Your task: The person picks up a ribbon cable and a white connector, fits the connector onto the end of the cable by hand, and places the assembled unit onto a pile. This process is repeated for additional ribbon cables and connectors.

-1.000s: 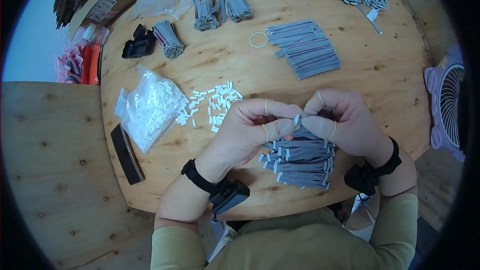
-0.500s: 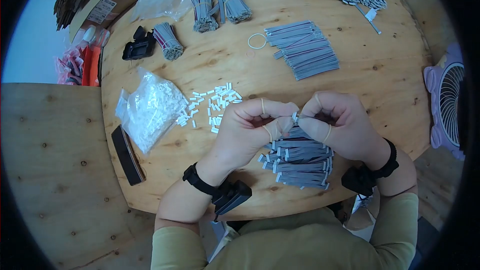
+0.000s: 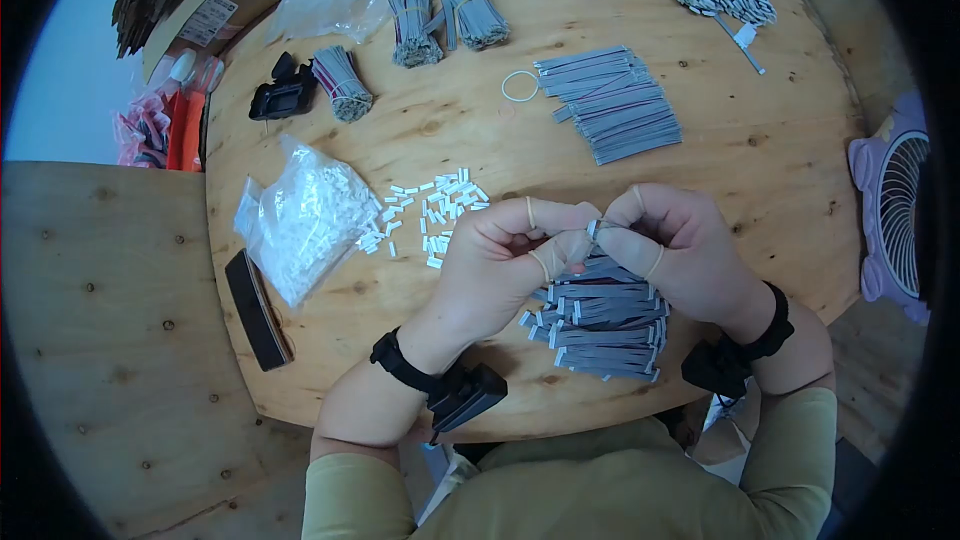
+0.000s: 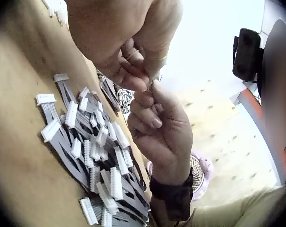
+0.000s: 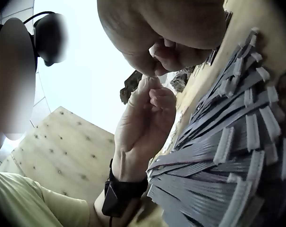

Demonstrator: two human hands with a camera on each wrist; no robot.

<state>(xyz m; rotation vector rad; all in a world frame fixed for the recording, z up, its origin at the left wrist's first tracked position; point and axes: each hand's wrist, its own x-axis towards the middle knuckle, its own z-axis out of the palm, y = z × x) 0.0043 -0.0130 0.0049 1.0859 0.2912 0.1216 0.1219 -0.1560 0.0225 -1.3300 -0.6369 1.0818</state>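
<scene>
Over the near part of the table, my left hand (image 3: 485, 260) pinches a small white connector (image 3: 593, 230) between thumb and forefinger. Fingertip to fingertip with it, my right hand (image 3: 680, 240) pinches the end of a grey ribbon cable at that connector; the fingers hide most of the cable. Pale finger covers with bands wrap some fingertips of both hands. Below the hands lies a pile of grey ribbon cables (image 3: 610, 340) with white connectors on their ends. Loose white connectors (image 3: 445, 202) are scattered left of the hands.
A clear bag of white connectors (image 3: 310, 225) lies left, above a dark flat case (image 3: 257, 310). Farther back are a row of grey cables (image 3: 610, 105), banded bundles (image 3: 475, 10), a black case (image 3: 283, 90) and a rubber ring (image 3: 519, 86). A purple fan (image 3: 895, 195) stands right.
Both hands stay together at the connector, with small shifts of the fingertips and a slight inward drift of the right hand. The pile and the other things lie as before.
</scene>
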